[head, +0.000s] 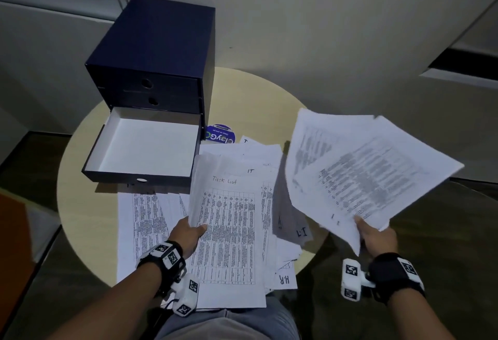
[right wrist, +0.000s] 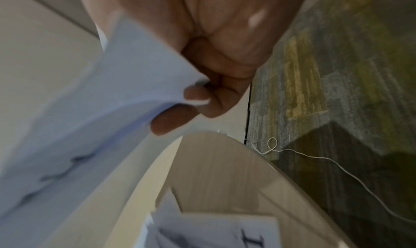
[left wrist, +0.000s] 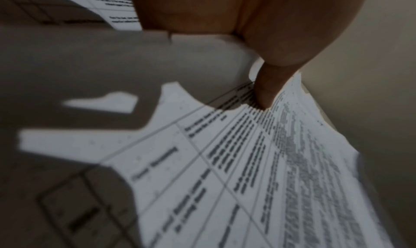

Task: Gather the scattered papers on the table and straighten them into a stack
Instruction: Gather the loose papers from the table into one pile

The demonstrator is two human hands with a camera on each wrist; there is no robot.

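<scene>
Printed white papers lie scattered over the near half of a round pale table (head: 80, 178). My left hand (head: 192, 232) pinches the left edge of a bundle topped by the "Task List" sheet (head: 229, 232), thumb (left wrist: 265, 89) on top of the sheet (left wrist: 247, 162). My right hand (head: 377, 237) holds several fanned sheets (head: 363, 172) lifted in the air above the table's right side, gripped at their near corner; the right wrist view shows fingers (right wrist: 195, 98) curled round the sheets (right wrist: 101, 118). More sheets marked "IT" (head: 292, 226) and "H.R" (head: 285, 279) lie between the hands.
A dark blue drawer box (head: 156, 65) stands at the table's back left, its bottom drawer (head: 145, 148) pulled out and empty. A blue round sticker (head: 219, 135) lies beside it. Carpet floor and a thin white cable (right wrist: 337, 164) lie to the right of the table (right wrist: 225, 171).
</scene>
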